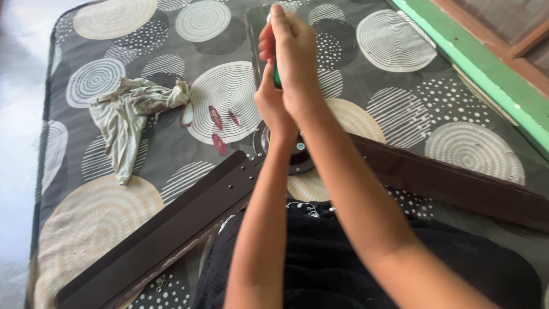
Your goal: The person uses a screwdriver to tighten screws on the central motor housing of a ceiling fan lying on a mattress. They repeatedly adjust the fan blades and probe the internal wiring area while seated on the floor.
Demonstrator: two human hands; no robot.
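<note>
At frame centre, both the right hand [294,54] and left hand [273,106] close tight on a green-handled screwdriver [276,74] over the ceiling fan hub [297,157]; two brown blades [171,229] sit attached, so fastening looks well underway.

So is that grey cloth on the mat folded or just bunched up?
Bunched up. The grey cloth lies crumpled in loose, uneven creases on the patterned mat, clear of both hands.

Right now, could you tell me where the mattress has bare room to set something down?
Free: the mattress right of the hands, between green frame and right blade; also the top left beyond the rag. Crowded: around the hub.
</note>
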